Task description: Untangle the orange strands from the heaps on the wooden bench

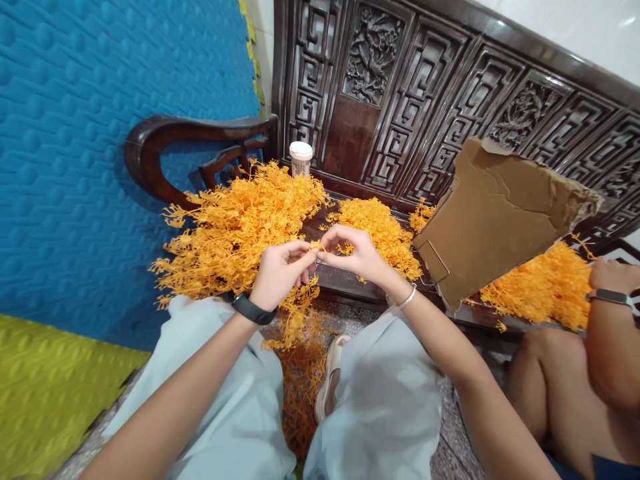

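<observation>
Two hands meet in front of the carved wooden bench (pixel 350 280), forearms angled inward over the person's pale-clothed knees. The left hand (pixel 280 273), with a black band on its wrist, and the right hand (pixel 353 257), with a silver bangle, both pinch a small orange plastic sprig (pixel 316 246) between fingertips, held just above the bench's front edge. On the bench, a large heap of orange sprigs (pixel 235 233) lies to the left of the hands, a smaller heap (pixel 380 230) behind them, and a torn cardboard sheet (pixel 495 220) leans to the right. A white-lidded cup (pixel 301 158) stands at the bench's back. Blue padded matting (pixel 90 147) covers the wall left of the bench. Another person's arm (pixel 613 333) shows at the right.
</observation>
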A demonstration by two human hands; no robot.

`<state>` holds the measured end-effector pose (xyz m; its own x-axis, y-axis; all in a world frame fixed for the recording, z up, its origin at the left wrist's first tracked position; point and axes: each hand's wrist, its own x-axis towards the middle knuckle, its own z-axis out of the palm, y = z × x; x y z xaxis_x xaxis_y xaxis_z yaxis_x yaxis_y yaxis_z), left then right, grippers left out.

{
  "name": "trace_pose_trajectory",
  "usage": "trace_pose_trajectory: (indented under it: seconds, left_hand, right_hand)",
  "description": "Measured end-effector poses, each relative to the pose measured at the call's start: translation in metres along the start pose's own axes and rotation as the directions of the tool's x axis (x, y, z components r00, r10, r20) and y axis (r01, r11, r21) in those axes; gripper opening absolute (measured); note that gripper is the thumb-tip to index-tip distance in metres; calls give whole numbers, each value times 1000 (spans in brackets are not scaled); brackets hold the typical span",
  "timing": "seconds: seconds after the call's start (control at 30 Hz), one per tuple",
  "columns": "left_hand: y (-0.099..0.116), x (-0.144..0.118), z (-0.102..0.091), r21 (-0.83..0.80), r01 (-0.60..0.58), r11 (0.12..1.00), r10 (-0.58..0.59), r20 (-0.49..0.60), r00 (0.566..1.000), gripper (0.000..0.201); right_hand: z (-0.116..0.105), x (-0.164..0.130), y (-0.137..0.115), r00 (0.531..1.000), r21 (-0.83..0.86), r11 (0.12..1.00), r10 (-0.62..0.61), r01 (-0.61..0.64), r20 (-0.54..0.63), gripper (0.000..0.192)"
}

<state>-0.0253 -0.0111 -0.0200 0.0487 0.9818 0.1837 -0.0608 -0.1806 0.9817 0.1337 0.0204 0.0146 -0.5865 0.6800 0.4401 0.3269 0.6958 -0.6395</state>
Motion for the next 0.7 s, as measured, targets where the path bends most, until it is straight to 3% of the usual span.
trace_pose_trajectory:
  seconds: [0.27, 0.5, 0.6, 0.7]
  left_hand:
    - [-4, -1, -6, 183, -45, 982, 28, 92, 995, 12]
    - [-4, -3, -2, 150, 13, 989, -40, 178, 983, 19]
    - [-4, -4, 0, 171, 34, 985, -69, 204, 976, 20]
    - [-5, -4, 1, 269, 2, 963, -55, 188, 981, 19]
  right_hand:
    - [-5, -2, 4, 987, -93, 993, -57, 72, 153, 18]
    - [-12, -3, -1, 973, -183, 980, -34, 77, 228, 11]
    - [-13, -5, -2, 964, -317, 942, -24, 110, 264, 9]
    - [-8, -7, -6, 954, -514, 842, -1, 162, 299, 13]
